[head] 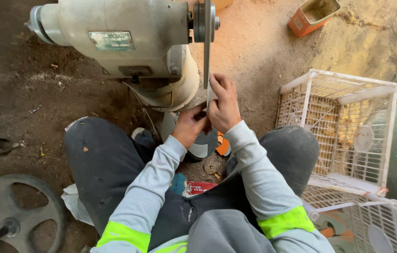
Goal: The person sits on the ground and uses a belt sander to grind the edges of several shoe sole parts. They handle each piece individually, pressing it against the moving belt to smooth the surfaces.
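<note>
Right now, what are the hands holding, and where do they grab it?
Both the left hand and the right hand pinch a thin flat grey metal piece at its lower end, against the grinder's wheel.

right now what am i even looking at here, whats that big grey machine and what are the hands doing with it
This is one picture from a camera worn on a person's head, looking down at their own lap and hands. They sit on a dirt floor with knees apart.

The big grey machine is a bench grinder: a motor body with a thin grinding wheel seen edge-on at its right end.

Both hands meet just below that wheel. The left hand and the right hand together pinch a thin flat metal piece held up against the wheel's edge. I cannot tell what the piece is.

Around them: white plastic crates on the right, an orange tin at the top, a spoked metal wheel at lower left, and round discs on the ground between the legs.
</note>
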